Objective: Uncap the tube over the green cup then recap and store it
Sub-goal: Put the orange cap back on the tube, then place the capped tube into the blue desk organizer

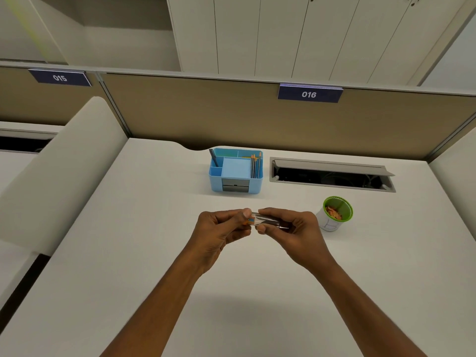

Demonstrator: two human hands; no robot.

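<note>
Two-handed grip on clear cylindrical tube [266,219]

A clear plastic tube [266,220] is gripped between left hand [221,225] and right hand [291,228], left of a green-rimmed cup [334,215].

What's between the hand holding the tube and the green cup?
Nothing: in the head view, only bare desk separates the right hand from the green cup.
</note>
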